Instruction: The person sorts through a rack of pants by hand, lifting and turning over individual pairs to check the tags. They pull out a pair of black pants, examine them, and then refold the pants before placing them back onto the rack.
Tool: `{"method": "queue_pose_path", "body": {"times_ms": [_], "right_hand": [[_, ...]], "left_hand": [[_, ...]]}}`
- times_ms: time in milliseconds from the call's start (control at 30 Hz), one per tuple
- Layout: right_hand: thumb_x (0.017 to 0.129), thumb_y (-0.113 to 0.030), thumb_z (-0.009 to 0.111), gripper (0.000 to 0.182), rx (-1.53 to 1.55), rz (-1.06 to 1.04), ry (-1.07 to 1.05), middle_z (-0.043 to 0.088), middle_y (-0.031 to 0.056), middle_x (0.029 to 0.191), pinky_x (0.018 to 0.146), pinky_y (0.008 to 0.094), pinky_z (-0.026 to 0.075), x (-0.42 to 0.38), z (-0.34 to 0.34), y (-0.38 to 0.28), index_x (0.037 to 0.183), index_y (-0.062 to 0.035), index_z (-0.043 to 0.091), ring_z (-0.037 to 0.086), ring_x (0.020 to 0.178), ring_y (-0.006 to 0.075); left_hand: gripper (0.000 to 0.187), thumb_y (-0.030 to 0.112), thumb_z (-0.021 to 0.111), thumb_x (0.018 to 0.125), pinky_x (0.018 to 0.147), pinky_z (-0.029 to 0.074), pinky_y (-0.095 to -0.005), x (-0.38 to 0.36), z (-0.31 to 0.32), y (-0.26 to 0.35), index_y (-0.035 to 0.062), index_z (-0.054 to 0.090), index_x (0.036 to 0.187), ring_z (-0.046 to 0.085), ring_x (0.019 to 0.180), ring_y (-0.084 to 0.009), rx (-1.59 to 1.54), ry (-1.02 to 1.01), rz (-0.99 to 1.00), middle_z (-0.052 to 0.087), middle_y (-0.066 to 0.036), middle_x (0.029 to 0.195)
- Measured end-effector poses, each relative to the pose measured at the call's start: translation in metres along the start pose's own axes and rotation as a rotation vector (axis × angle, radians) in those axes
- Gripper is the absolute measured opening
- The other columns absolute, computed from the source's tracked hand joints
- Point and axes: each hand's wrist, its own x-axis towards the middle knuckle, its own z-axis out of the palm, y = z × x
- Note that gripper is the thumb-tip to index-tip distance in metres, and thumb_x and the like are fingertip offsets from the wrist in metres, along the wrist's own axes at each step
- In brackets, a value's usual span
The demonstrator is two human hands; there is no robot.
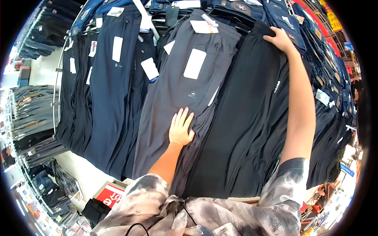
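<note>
My left hand (181, 128) lies flat with fingers spread on the leg of dark grey trousers (167, 106), which hang at the middle of the rack. White paper tags (195, 64) hang from their upper part. Farther up and to the right, my right hand (281, 39) is closed at the waistband of black trousers (240, 106). Its thumb and fingers pinch the top corner of the cloth, and some fingertips are hard to make out. Small light lettering runs down the side of the black trousers, which hang beside the grey pair.
Navy trousers (112, 86) and black ones hang on the left of the same rack. Folded jeans (236, 10) lie along the top, and more jeans (323, 59) fill the right. Another clothes rack (33, 114) stands at far left. A red sign (109, 195) is low on the left.
</note>
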Motion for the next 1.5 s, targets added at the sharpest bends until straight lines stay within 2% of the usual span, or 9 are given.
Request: {"method": "queue_pose_path", "body": {"times_ms": [133,400,600,667,867,1000,1300,1433,1500], "right_hand": [[0.077,-0.045,0.076,0.08,-0.08,0.096,0.013,0.059,0.0244,0.135,0.108,0.039,0.043,0.018,0.001,0.017,0.136,0.0041,0.055,0.056,0.128,0.0356],[0.076,-0.034,0.082,0.057,0.041,-0.049,0.172,0.064,0.0175,0.124,0.102,0.0375,0.045,0.023,0.009,0.028,0.118,-0.0017,0.061,0.059,0.121,0.0321],[0.076,-0.024,0.082,0.057,-0.137,-0.174,0.014,0.062,0.0195,0.118,0.096,0.037,0.048,-0.021,-0.036,-0.029,0.12,0.0017,0.057,0.06,0.114,0.0307],[0.075,-0.016,0.078,0.042,-0.105,-0.385,0.131,0.061,0.0178,0.104,0.091,0.0413,0.048,-0.053,-0.043,-0.053,0.107,0.0001,0.057,0.059,0.104,0.0375],[0.068,-0.012,0.072,0.029,-0.312,-0.57,0.38,0.058,0.0141,0.09,0.088,0.0421,0.043,-0.187,-0.046,-0.149,0.088,-0.0048,0.051,0.057,0.1,0.0354],[0.054,-0.002,0.067,0.038,-0.059,-0.414,0.188,0.055,0.0162,0.089,0.078,0.0434,0.047,-0.307,-0.012,-0.209,0.088,-0.0029,0.051,0.057,0.089,0.0409],[0.059,0.005,0.066,0.041,0.148,0.053,0.064,0.06,0.0099,0.093,0.076,0.0419,0.046,-0.545,0.174,-0.326,0.097,-0.0081,0.054,0.06,0.09,0.0335],[0.057,-0.003,0.074,0.05,0.138,0.023,0.063,0.059,0.0063,0.099,0.079,0.0399,0.04,-0.591,0.197,-0.364,0.103,-0.0099,0.057,0.055,0.098,0.0293],[0.057,-0.005,0.076,0.049,0.142,-0.011,0.123,0.06,0.0056,0.1,0.079,0.0398,0.04,-0.599,0.193,-0.379,0.103,-0.0115,0.059,0.055,0.098,0.0288]], "left_hand": [[0.07,0.02,0.063,0.069,0.117,0.03,-0.0493,0.003,-0.002,0.003,0.0111,0.056,0.139,0.037,0.144,-0.0333,0.0,0.0,-0.01,0.041,-0.013,0.155],[0.069,0.019,0.063,0.069,0.117,0.031,-0.0491,0.001,-0.001,0.001,0.0108,0.057,0.137,0.037,0.143,-0.0331,-0.003,0.025,0.0,0.042,-0.012,0.154],[0.065,0.018,0.06,0.07,0.116,0.031,-0.0497,0.003,-0.002,0.001,0.0093,0.059,0.134,0.04,0.141,-0.0348,-0.015,0.062,0.017,0.045,-0.015,0.151],[0.064,0.018,0.06,0.07,0.116,0.032,-0.0502,0.003,-0.001,0.001,0.0095,0.06,0.133,0.04,0.141,-0.0348,-0.023,0.087,0.026,0.046,-0.014,0.151],[0.065,0.019,0.061,0.071,0.119,0.028,-0.0498,0.001,0.002,-0.004,0.0094,0.058,0.134,0.036,0.144,-0.033,-0.024,0.079,0.038,0.043,-0.013,0.154],[0.06,0.015,0.059,0.071,0.119,0.029,-0.0485,0.001,0.003,-0.004,0.0107,0.06,0.131,0.037,0.144,-0.0311,-0.036,0.13,0.036,0.045,-0.011,0.152],[0.055,0.021,0.06,0.086,0.121,0.025,-0.0447,-0.027,0.001,-0.008,0.0083,0.053,0.139,0.031,0.146,-0.0294,-0.079,0.11,0.053,0.04,-0.011,0.155],[0.049,0.015,0.062,0.086,0.11,0.038,-0.0457,-0.134,-0.061,0.036,0.0011,0.052,0.132,0.048,0.131,-0.0364,-0.366,0.184,-0.066,0.053,-0.018,0.14],[0.046,0.02,0.061,0.089,0.096,0.048,-0.0436,-0.196,-0.102,0.067,0.0021,0.053,0.13,0.06,0.113,-0.0349,-0.582,-0.059,-0.359,0.06,-0.019,0.125]]}}
